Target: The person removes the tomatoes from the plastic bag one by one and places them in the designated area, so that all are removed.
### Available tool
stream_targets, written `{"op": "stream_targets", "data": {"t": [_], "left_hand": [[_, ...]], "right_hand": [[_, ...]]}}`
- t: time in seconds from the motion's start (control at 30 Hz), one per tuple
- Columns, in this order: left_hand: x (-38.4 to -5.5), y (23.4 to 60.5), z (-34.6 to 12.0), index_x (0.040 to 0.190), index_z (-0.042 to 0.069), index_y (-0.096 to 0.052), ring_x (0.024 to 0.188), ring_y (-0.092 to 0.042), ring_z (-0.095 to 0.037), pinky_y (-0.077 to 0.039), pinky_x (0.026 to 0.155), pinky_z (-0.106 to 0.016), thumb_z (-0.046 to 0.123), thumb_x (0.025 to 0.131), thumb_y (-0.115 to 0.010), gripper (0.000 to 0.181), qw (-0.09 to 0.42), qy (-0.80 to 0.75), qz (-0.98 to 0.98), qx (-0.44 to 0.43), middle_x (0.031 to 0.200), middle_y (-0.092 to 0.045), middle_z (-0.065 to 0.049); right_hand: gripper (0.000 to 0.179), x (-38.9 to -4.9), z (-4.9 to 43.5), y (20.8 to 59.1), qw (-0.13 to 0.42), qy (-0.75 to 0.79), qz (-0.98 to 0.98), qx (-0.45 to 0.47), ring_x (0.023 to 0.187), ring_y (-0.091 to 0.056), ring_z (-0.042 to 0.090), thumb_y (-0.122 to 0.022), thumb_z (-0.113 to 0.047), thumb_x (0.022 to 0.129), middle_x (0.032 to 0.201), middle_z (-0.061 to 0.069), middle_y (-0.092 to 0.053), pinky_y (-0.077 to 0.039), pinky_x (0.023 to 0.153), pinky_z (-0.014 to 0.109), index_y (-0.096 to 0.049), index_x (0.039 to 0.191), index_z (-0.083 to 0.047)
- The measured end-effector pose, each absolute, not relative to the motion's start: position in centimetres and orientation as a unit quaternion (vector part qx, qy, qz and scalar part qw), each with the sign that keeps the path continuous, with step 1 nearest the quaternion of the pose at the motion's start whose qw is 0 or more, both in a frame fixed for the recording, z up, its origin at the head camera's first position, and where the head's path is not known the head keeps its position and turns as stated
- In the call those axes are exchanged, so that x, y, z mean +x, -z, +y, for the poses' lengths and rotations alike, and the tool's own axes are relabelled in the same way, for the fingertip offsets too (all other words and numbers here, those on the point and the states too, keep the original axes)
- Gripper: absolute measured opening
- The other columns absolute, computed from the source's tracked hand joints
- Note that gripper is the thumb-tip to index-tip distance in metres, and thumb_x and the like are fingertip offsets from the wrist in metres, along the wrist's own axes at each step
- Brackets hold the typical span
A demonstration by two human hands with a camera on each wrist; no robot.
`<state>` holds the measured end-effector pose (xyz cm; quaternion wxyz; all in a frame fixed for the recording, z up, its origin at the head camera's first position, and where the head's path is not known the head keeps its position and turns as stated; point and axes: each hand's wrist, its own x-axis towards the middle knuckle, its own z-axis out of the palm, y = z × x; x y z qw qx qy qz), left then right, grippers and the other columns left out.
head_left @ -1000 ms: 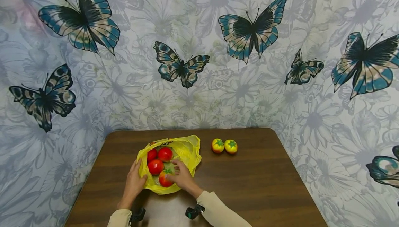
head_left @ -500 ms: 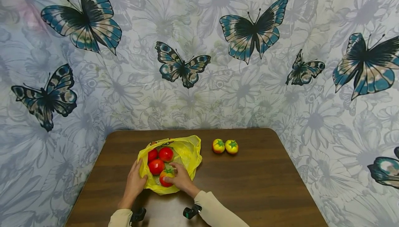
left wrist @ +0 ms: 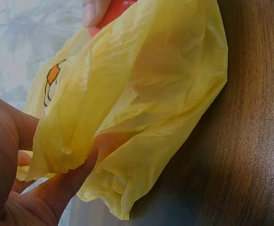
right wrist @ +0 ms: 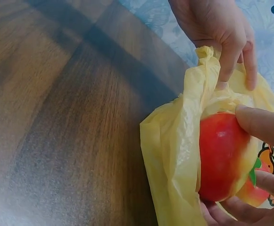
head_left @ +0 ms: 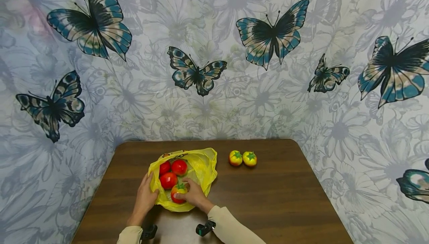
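A yellow plastic bag (head_left: 206,165) lies with its mouth spread wide on the table. My left hand (head_left: 145,195) holds the bag's left edge; the left wrist view shows thumb and fingers on either side of the thin film (left wrist: 70,127). Inside the near part of the bag, my right hand (head_left: 197,196) grips a red-and-yellow tomato (right wrist: 221,155) with a green leafy top, thumb on one side and fingers on the other. Three red tomatoes, one of them in front (head_left: 168,180), sit deeper in the bag.
Two yellow-and-red tomatoes with green tops, a left one (head_left: 235,158) and a right one (head_left: 249,158), stand side by side at the back of the brown wooden table (head_left: 268,199). Behind the table hangs a floral cloth (head_left: 261,113) printed with butterflies.
The right hand's fingers have closed around the near tomato in the bag. My left hand keeps its hold on the bag edge. The head view has shifted slightly.
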<state>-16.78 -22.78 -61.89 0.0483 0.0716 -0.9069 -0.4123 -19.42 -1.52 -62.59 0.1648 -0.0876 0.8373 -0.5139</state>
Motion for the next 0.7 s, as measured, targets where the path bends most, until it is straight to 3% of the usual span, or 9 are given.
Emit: {"op": "stream_targets", "data": {"t": [0.4,0.7], "left_hand": [[-16.5,62.1,-22.6,0.147,-0.01,-0.033,0.135,-0.035,-0.054,-0.029,0.111,-0.064,-0.004,0.079,-0.062,0.074,0.078,0.406,-0.908,0.063,0.153,-0.028,-0.034],[-16.8,62.0,-22.9,0.15,-0.008,-0.028,0.139,-0.032,-0.052,-0.027,0.114,-0.062,-0.003,0.082,-0.06,0.075,0.054,0.413,-0.907,0.066,0.156,-0.024,-0.032]], "right_hand": [[0.06,-19.1,-0.9,62.2,0.148,0.544,0.821,-0.088,0.107,-0.061,0.026,-0.084,-0.03,0.075,0.121,0.008,-0.062,-0.056,0.085,0.04,-0.059,0.127,-0.013],[0.058,-19.2,-0.3,61.3,0.125,0.557,0.816,-0.089,0.108,-0.061,0.026,-0.084,-0.026,0.075,0.124,0.008,-0.061,-0.056,0.084,0.038,-0.06,0.127,-0.016]]}}
